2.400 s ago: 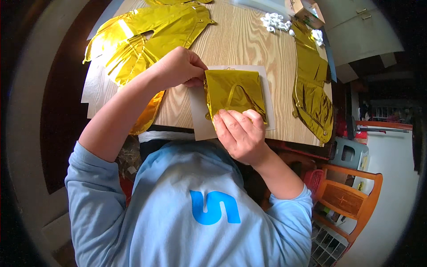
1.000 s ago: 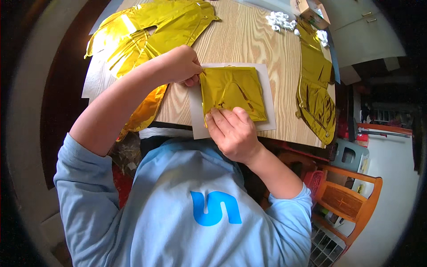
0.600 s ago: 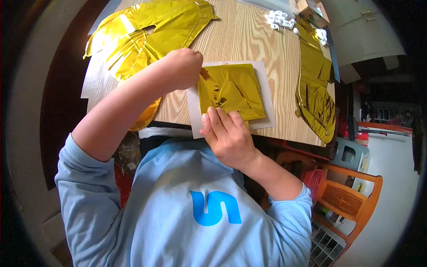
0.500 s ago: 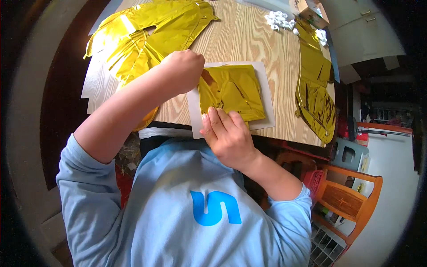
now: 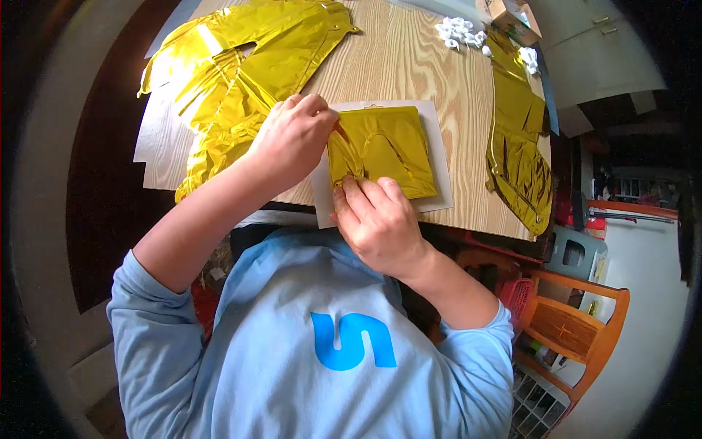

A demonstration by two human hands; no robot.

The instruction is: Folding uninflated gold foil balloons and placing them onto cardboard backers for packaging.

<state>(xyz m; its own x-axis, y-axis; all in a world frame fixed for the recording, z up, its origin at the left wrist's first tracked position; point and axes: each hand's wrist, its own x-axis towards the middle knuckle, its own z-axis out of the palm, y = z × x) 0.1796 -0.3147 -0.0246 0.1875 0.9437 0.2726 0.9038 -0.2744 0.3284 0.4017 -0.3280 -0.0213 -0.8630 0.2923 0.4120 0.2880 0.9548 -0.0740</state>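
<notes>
A person in a light blue shirt (image 5: pixel 270 351) sits at the near edge of a wood-grained bench (image 5: pixel 395 58). Closest to me is the right hand (image 5: pixel 380 223), its fingers side by side and laid on the near-left part of a folded piece of gold foil (image 5: pixel 398 150); its thumb is apart from them, and I see no pinch. The foil lies at the middle of the bench's near edge, on a pale card (image 5: pixel 323 205) whose near-left corner seems to jut past that edge.

The foil is almost square, so no long axis stands out. It lies just ahead of the right fingers and directly right of the left hand (image 5: pixel 298 139), which is at its far-left corner. Both hands are equally close. The left fingers are curled; their tips are hidden, so I cannot tell whether they pinch the foil.

Farther off, a loose gold sheet (image 5: pixel 292 44) covers the bench's left side, and a gold strip (image 5: pixel 512 99) runs along its right edge. Small white pieces (image 5: pixel 457 31) and a cardboard box (image 5: pixel 508 22) sit near the far-right corner.
</notes>
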